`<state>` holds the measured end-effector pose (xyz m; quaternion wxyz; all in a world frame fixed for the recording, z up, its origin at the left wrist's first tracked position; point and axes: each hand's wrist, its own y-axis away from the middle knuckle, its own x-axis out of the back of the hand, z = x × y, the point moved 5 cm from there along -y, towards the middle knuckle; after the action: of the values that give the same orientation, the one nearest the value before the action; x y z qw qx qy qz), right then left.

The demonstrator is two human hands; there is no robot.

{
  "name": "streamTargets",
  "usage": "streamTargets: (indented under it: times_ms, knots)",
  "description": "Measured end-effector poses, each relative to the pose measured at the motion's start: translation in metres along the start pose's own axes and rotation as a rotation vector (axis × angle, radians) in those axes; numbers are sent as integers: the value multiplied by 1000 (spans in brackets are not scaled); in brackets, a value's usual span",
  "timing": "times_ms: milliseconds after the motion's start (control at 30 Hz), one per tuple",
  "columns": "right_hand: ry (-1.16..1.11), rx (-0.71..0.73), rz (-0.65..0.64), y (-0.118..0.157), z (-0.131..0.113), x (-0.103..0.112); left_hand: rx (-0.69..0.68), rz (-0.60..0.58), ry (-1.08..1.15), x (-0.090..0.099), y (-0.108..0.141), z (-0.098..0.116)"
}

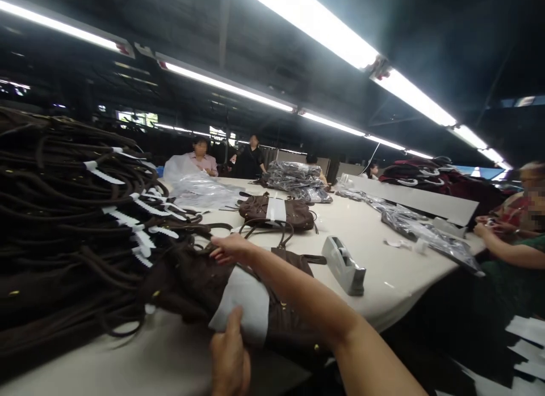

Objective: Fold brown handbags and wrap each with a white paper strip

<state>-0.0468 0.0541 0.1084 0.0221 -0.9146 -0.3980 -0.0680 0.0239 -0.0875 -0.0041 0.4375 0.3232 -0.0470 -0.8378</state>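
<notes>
A dark brown handbag [187, 276] lies on the table in front of me, with a white paper sheet [242, 299] across its middle. My left hand [231, 350] grips the sheet's lower edge, thumb on top and the other fingers mostly hidden. Reaching across from the right, my right hand [232, 249] is at the bag's upper side near its handles, fingers loosely stretched out. Farther back sits another brown handbag [298, 213] with a white paper band [276, 209] around it. A grey tape dispenser [344, 265] stands right of my right forearm.
A tall pile of brown handbags [55, 214] with white wrapped handles fills the left. Clear plastic bags [196, 183] and plastic-packed goods [293, 180] lie at the back of the white table [383, 271]. A co-worker [515, 231] sits at the right; other people are behind the table.
</notes>
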Motion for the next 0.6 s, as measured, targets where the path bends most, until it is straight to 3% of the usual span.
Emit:
streamTargets:
  times_ms: [67, 100, 167, 233, 367, 467, 600]
  knots:
    - [227, 8, 5, 24, 34, 17, 93, 19, -9, 24, -11, -12]
    - [442, 81, 28, 39, 46, 28, 128, -10, 1, 31, -14, -15]
    - [848, 184, 52, 68, 72, 46, 169, -81, 33, 38, -16, -16]
    - [1026, 146, -24, 92, 103, 58, 200, -92, 65, 39, -15, -16]
    - [954, 106, -36, 123, 138, 71, 185, -40, 106, 37, -12, -17]
    - [773, 117, 84, 129, 137, 90, 200, -42, 132, 40, -11, -14]
    - [419, 32, 284, 127, 132, 131, 262, 5, 97, 59, -9, 1]
